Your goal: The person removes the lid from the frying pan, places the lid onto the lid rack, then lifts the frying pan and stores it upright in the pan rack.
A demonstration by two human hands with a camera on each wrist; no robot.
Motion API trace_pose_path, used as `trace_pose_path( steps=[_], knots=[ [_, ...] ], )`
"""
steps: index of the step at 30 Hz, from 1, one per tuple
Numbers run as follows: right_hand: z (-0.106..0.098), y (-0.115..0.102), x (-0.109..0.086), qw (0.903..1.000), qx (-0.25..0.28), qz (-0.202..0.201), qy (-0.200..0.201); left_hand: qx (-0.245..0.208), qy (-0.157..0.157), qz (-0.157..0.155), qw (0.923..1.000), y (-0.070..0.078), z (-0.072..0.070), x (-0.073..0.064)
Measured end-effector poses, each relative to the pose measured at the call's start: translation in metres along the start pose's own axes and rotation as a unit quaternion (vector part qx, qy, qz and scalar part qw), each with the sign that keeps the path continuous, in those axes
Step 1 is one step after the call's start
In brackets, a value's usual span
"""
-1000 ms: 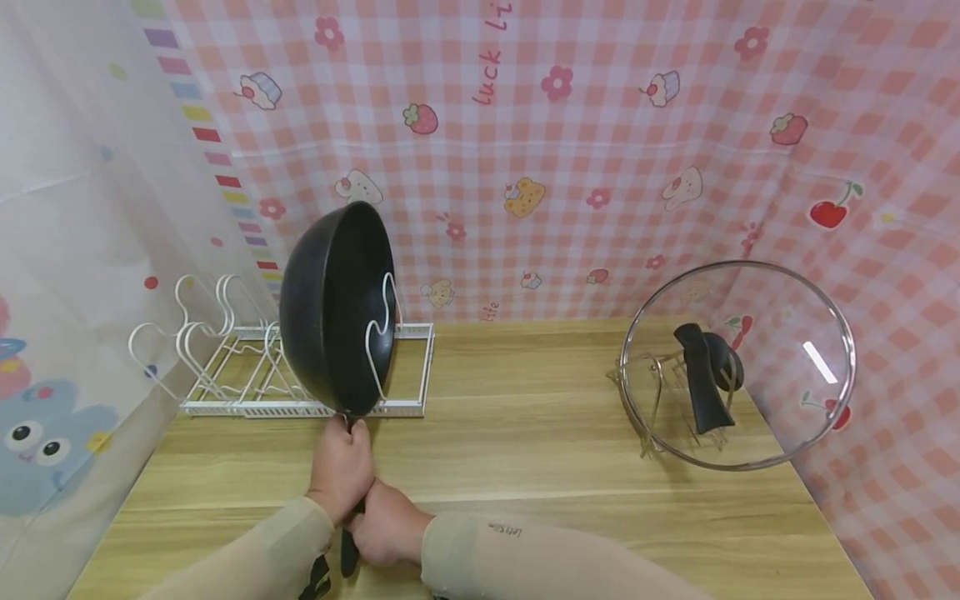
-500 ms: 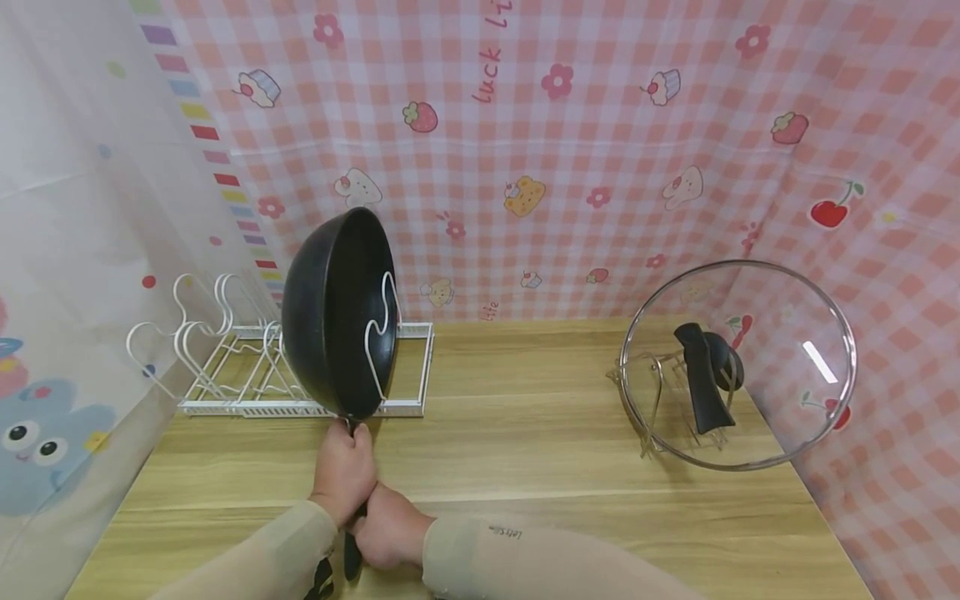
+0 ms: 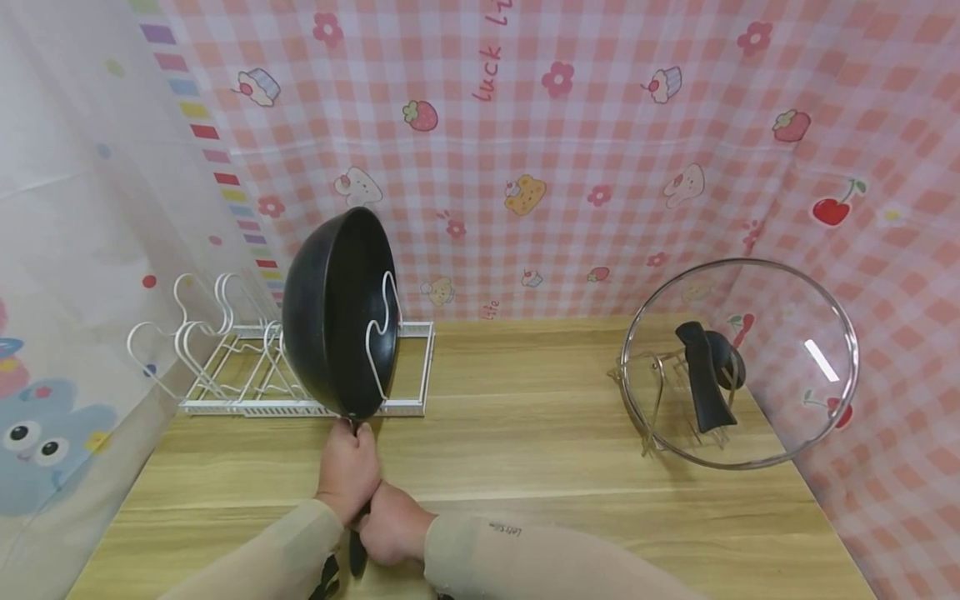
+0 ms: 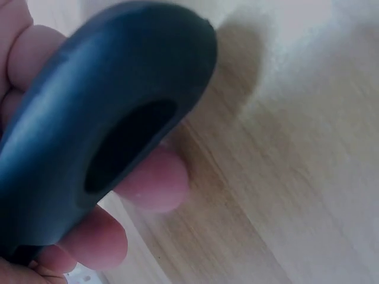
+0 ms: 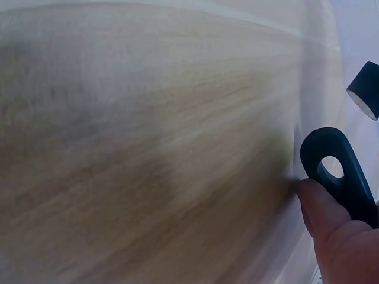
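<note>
In the head view a black wok [image 3: 306,308] stands on its side in the white wire rack [image 3: 300,408], its hollow facing right and its handle toward me. My left hand [image 3: 348,471] grips the handle just below the bowl. Right behind it, my right hand [image 3: 393,525] holds the same handle nearer its end, and the two hands touch. The handle [image 4: 112,89] fills much of the left wrist view, with fingertips showing around it. In the right wrist view the handle's end [image 5: 325,142], with its hanging hole, sticks out past my finger.
On the right, a glass lid [image 3: 637,400] with a steel rim and black handle [image 3: 705,379] leans in a small wire stand [image 3: 654,408]. White wire dividers [image 3: 198,358] rise left of the wok. Checked cloth [image 3: 480,233] hangs behind the wooden table [image 3: 525,450].
The wok's bowl has dropped very slightly within the rack, and its handle end has swung a little to the right. Both hands have kept their grip and shifted slightly right with it.
</note>
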State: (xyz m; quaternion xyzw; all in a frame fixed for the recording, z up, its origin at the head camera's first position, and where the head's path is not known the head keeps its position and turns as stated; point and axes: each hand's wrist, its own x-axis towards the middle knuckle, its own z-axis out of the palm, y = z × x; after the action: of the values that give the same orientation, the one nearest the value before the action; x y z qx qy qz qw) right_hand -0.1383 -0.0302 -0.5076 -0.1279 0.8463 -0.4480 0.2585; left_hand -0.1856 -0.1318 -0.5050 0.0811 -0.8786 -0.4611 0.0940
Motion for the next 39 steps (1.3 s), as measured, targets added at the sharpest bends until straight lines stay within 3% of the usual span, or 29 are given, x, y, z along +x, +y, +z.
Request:
trace_pose_path(
  steps=[16, 33, 39],
  knots=[
    [0.0004, 0.0024, 0.0032, 0.9999, 0.000, 0.007, 0.011, 0.002, 0.011, 0.004, 0.9999, -0.0019, 0.0057, 0.0008],
    [0.0001, 0.0019, 0.0020, 0.9997, -0.011, 0.000, 0.023, -0.002, 0.003, -0.008, 1.0000, -0.0019, 0.0053, 0.0023],
    [0.0002, 0.0016, 0.0017, 0.9996, 0.011, 0.018, 0.018, -0.003, 0.004, -0.012, 0.9999, 0.0000, 0.0051, 0.0010]
  ],
)
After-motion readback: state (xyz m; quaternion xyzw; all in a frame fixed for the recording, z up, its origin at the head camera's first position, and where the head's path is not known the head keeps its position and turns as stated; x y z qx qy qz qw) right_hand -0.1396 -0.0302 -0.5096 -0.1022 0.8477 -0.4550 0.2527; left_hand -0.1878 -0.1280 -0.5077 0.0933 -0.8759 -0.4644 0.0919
